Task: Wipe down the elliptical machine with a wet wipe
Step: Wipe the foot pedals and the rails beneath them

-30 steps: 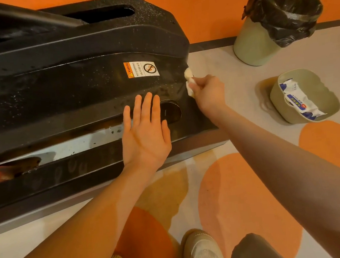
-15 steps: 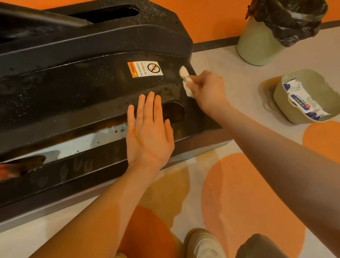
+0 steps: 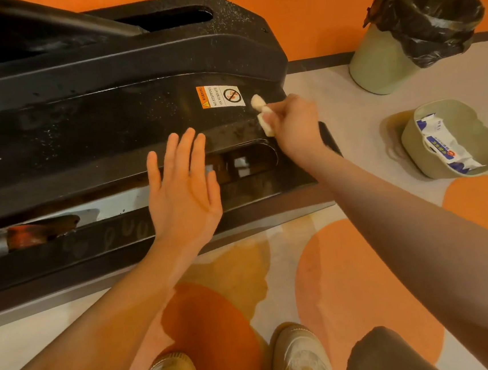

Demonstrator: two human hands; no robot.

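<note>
The black base of the elliptical machine (image 3: 96, 118) fills the upper left, with a white and orange warning sticker (image 3: 220, 96) near its right end. My right hand (image 3: 293, 126) grips a crumpled white wet wipe (image 3: 262, 114) and presses it on the black cover just right of the sticker. My left hand (image 3: 182, 187) lies flat with straight fingers on the cover's lower ledge, beside an oval opening (image 3: 243, 161).
A pale green bin with a black liner (image 3: 412, 25) stands at the top right by the orange wall. A small green tub (image 3: 453, 138) holding a wet wipe pack (image 3: 444, 144) sits on the floor right of the machine. My shoes (image 3: 298, 358) are below.
My right hand has slid the wipe leftward from the cover's right edge toward the warning sticker. My left hand has stayed flat in the same spot.
</note>
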